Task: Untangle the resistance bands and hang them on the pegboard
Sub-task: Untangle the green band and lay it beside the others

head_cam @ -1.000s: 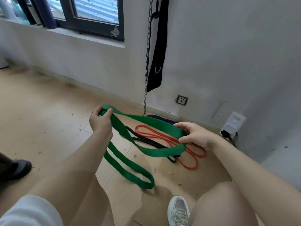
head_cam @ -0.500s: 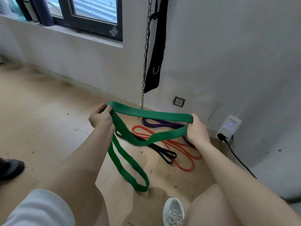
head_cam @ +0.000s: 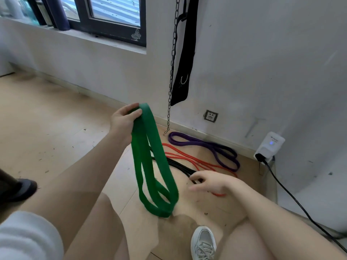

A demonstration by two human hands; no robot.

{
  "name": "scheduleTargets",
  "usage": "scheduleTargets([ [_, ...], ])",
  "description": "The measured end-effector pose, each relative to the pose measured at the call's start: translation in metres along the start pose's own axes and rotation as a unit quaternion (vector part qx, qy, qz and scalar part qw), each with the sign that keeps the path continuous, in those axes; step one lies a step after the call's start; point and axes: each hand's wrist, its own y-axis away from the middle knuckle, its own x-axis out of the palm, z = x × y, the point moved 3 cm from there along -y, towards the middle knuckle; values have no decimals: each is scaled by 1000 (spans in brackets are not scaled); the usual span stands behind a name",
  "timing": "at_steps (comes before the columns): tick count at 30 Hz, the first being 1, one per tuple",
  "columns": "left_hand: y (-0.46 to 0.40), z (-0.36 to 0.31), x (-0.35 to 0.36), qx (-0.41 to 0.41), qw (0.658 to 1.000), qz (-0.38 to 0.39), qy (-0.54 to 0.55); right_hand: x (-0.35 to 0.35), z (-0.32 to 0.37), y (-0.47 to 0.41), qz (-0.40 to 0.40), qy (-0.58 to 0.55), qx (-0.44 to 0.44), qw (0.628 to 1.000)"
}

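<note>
Gripping the top of the green band [head_cam: 150, 156], the left hand [head_cam: 123, 121] has thumb and fingers curled round the doubled loops, which hang down to just above the floor [head_cam: 47, 128]. Right of it, black band [head_cam: 180, 167], red band [head_cam: 187, 156] and purple band [head_cam: 206, 147] lie by the wall. The right hand [head_cam: 212, 182] hovers over them, fingers loosely spread, holding nothing.

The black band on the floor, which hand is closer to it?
Right. The right hand hovers just over the black band; the left hand is up higher, holding the green band.
</note>
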Motion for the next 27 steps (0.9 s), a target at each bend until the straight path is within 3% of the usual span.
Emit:
scheduleTargets([
  [3,25,-16,12,30,981,165,-93,-41,39,7,-269,-99,-104,952],
  [4,34,-21,15,44,966,218,-131,-56,52,12,-309,-148,-147,928],
  [6,48,-33,19,71,924,313,-208,-79,79,18,-283,-194,-235,909],
  [9,59,-51,20,83,863,409,-285,-90,111,17,-179,-142,-278,933],
  [12,58,-60,18,108,837,394,-363,-90,126,14,-172,-125,-283,935],
  [15,58,-47,18,112,833,352,-412,-84,138,16,-237,-50,-258,935],
  [18,60,-31,22,185,779,323,-504,-79,140,16,-284,68,-203,935],
  [21,61,-25,23,222,759,329,-515,-79,125,21,-280,102,-190,936],
  [24,68,-23,32,280,707,351,-547,-72,105,28,-198,29,-210,957],
  [27,79,-19,42,312,658,377,-572,-61,86,33,-140,-159,-226,951],
])
